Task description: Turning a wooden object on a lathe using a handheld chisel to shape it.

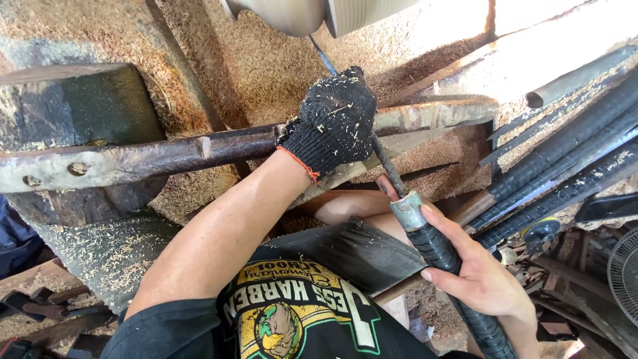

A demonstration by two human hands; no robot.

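The left hand (334,119), wearing a black knit glove flecked with sawdust, is lying just above the centre of the view, its fingers curled down over a long rusty steel tool rest (166,154) that is running from nine o'clock toward three o'clock. The gloved fingers are also bearing on the thin dark shank of a lathe chisel (389,169), which is passing under the glove and pointing up toward twelve o'clock.

The right hand (475,272), bare, is sitting at about four o'clock, wrapped around the chisel's long handle (438,249), which is bound in black tape and capped by a grey metal ferrule (407,209); the thumb is lying along the top and the fingers are closing underneath.

At twelve o'clock, a pale turned wooden workpiece (299,13) is showing at the frame's edge. Sawdust (259,66) is covering the surfaces around it. At two to three o'clock, several more tape-wrapped tool handles (571,156) are lying side by side with a grey pipe (578,76) above them. At nine o'clock, a heavy dark block (80,106) is standing behind the tool rest.
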